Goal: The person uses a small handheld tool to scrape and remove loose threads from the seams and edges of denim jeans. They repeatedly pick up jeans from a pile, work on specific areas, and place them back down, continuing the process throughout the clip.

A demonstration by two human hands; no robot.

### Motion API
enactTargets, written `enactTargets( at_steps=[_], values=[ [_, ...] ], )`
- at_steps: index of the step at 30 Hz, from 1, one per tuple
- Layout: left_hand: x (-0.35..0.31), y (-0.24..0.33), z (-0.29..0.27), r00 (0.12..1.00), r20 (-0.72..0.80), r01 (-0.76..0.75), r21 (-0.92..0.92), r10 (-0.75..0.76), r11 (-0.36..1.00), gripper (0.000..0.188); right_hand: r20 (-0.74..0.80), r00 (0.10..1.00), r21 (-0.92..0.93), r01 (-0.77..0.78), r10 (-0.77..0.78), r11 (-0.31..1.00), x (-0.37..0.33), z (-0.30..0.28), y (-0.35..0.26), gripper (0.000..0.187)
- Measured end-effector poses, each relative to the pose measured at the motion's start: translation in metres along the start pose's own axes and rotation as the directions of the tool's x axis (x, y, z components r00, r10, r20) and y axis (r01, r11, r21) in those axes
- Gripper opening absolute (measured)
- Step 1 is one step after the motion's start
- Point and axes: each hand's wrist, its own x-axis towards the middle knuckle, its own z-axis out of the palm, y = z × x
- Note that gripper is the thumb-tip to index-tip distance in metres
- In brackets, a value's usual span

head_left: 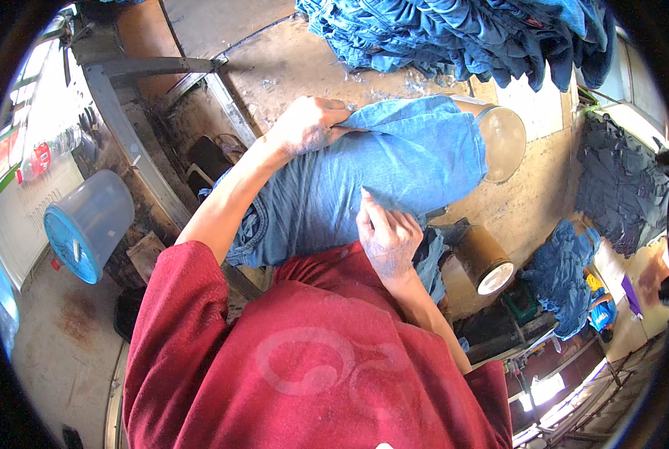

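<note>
Light blue jeans (417, 161) lie across in front of me, with their darker waist end (253, 228) bunched against my body at the left. Past their right end shows the round tan end of a cylinder (503, 144); how far it reaches under the denim is hidden. My left hand (310, 126) grips the upper edge of the denim, fingers closed on a fold. Lower and nearer to me, my right hand (390, 238) has its thumb and fingers drawn together at the lower edge of the cloth, pinching it.
A big pile of blue jeans (454, 34) stands at the far side. Rightward are a second cylinder (484, 258), a heap of blue denim (563, 273) and dark garments (622, 179). A clear plastic tub with a blue lid (91, 224) and a metal frame (136, 142) are at the left.
</note>
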Motion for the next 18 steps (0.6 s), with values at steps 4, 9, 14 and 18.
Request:
enactTargets(
  at_steps=[4, 9, 14, 18],
  values=[
    [0.000, 0.000, 0.000, 1.000, 0.001, 0.007, 0.008, -0.007, 1.000, 0.016, 0.011, 1.000, 0.012, 0.010, -0.011, 1.000, -0.023, -0.007, 0.003, 0.029],
    [0.000, 0.000, 0.000, 0.999, 0.025, 0.036, 0.014, -0.036, 0.999, 0.020, -0.033, 0.998, 0.129, -0.044, 0.049, 0.991, 0.000, -0.012, 0.000, 0.023],
    [0.001, 0.001, -0.002, 0.995, 0.068, 0.071, 0.016, -0.072, 0.997, 0.026, -0.042, 0.998, 0.079, -0.053, 0.056, 0.995, 0.048, 0.018, 0.001, 0.018],
    [-0.001, 0.002, -0.002, 0.993, 0.070, 0.094, -0.002, -0.093, 0.996, 0.026, -0.116, 0.993, 0.044, -0.026, 0.031, 0.999, 0.055, 0.024, 0.000, 0.021]
  ],
)
